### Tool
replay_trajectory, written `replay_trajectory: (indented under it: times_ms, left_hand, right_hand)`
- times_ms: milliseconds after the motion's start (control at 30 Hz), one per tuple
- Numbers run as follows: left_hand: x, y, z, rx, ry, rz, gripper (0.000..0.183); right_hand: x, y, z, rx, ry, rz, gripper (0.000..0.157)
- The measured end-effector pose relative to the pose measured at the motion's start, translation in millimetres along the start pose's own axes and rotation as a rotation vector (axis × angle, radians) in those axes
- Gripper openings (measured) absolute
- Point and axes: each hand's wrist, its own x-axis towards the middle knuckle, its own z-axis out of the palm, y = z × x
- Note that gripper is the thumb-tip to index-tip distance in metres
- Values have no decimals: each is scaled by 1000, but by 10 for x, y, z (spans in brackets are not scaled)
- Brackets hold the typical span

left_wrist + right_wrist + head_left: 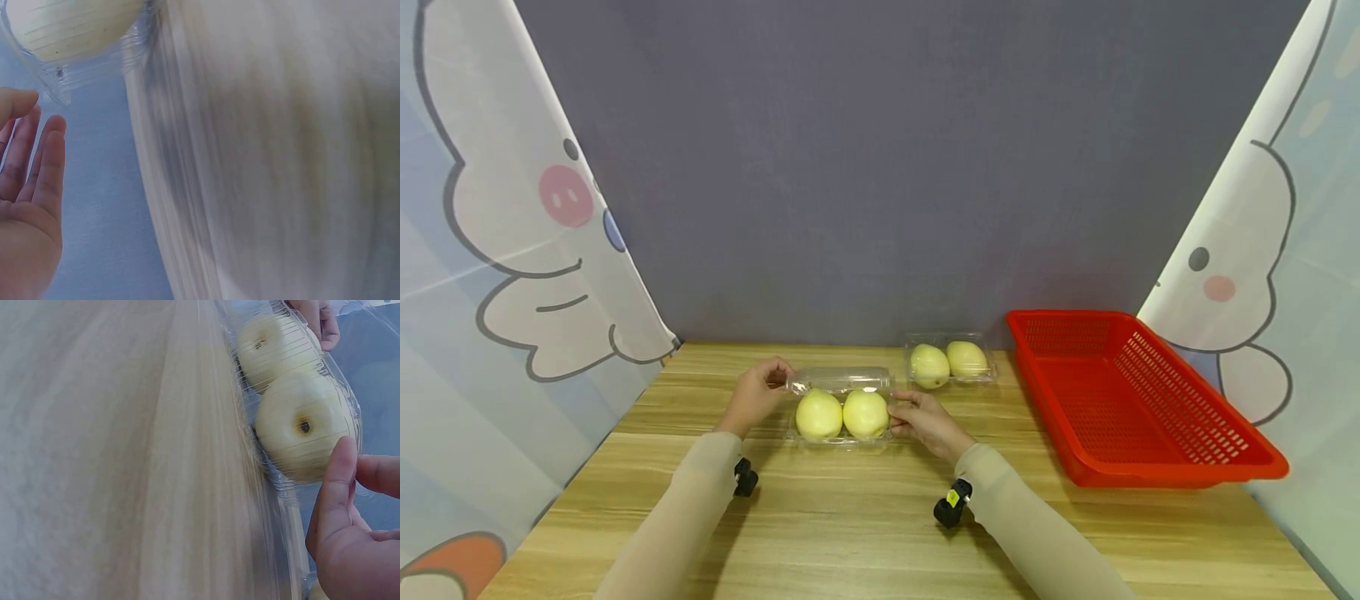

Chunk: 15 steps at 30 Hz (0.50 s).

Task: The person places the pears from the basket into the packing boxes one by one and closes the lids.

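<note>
A clear plastic clamshell box [837, 442] lies on the wooden table, holding two pale yellow round fruits [818, 415] that look like pears. Its lid [842, 379] stands tilted up behind them. My left hand [756, 394] pinches the lid's left end between thumb and fingers; in the left wrist view the contact is only partly visible. At the box's right end, my right hand [927, 423] pinches the plastic edge, with thumb and forefinger meeting there in the right wrist view. The dark calyx of the nearer fruit [304, 428] faces that camera.
A second clear box [989, 375] with two similar fruits sits at the table's back edge, against the grey backdrop. To the right stands a red slotted plastic basket [1052, 417]. Printed cartoon curtains hang on both sides.
</note>
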Motion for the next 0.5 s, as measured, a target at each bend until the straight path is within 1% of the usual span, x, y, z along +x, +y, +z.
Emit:
replay_trajectory:
  times_ms: [167, 233, 367, 500]
  left_hand:
    - [-54, 22, -4, 18, -24, -29, 15]
    - [-69, 24, -3, 28, -27, -22, 14]
    - [-82, 16, -1, 64, -26, 18, 11]
    - [-85, 2, -8, 106, -25, 77, 13]
  right_hand:
    - [3, -14, -1, 0, 6, 15, 51]
    - [5, -15, -1, 0, 7, 14, 50]
    - [19, 7, -12, 6, -5, 15, 49]
    - [24, 36, -29, 1, -37, 14, 50]
